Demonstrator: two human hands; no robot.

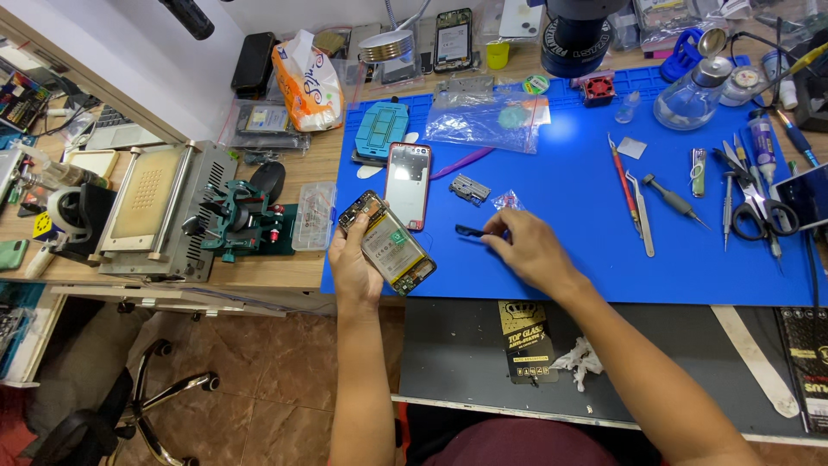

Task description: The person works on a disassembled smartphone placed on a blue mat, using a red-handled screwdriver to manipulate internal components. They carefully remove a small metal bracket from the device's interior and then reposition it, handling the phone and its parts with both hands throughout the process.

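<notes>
The person's left hand (355, 263) holds an opened phone (386, 243) above the near left corner of the blue work mat (569, 185), its grip wrapped around the phone's left edge so that the exposed inner parts and the pale battery face up. The phone lies tilted, its top end pointing toward the far left. The right hand (528, 250) rests on the mat just to the right of the phone, and its fingertips (493, 226) pinch one end of a small black part (468, 231) that lies flat on the mat; the grip is narrow, closed on that piece.

Just beyond the phone, a red-rimmed back cover (408, 173) lies on the mat, inner side up. To its right sit a small grey metal plate (468, 189) and a tiny clear bag (506, 200), both near the right hand but apart from it. Farther back lie a light blue fixture (380, 129) and a larger clear plastic bag (483, 116).

Toward the right edge of the mat, well apart from the hands, lie a red-handled tool (623, 179), tweezers (641, 212), a small screwdriver (674, 200) and scissors (759, 211). A glass bottle (690, 93) stands near the far right corner.

On the wooden table (285, 267) left of the mat stand a metal heating machine (159, 207) and a green clamp jig (241, 217).
</notes>
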